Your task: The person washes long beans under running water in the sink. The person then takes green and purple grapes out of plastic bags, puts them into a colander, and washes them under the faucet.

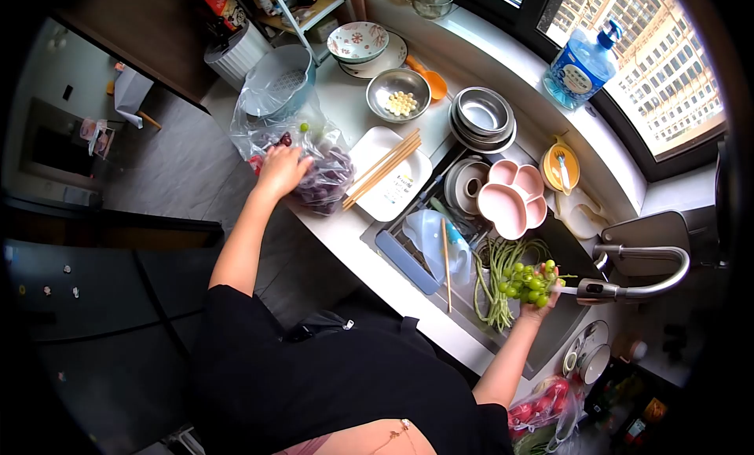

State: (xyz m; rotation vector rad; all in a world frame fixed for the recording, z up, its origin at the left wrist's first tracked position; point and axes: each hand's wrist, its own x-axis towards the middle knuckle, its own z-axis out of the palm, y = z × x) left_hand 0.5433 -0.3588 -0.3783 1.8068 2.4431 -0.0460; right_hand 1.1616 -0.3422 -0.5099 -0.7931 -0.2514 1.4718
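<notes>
A bunch of green grapes (529,284) rests in my right hand (543,304), which is closed around it beside the faucet spout, over the sink. Long green beans (496,282) lie in the sink just left of the grapes. At the counter's left end, my left hand (283,171) reaches onto a clear plastic bag of dark purple grapes (326,176). Its fingers are bent over the bag's opening; what they grip, if anything, cannot be made out. One loose green grape (304,127) shows on the bag near that hand.
Chopsticks (383,168) lie across a white tray (391,190). Around the sink (542,357) are a pink divided plate (510,200), steel bowls (482,113) and the curved faucet (656,259). A blue pump bottle (580,66) stands on the windowsill.
</notes>
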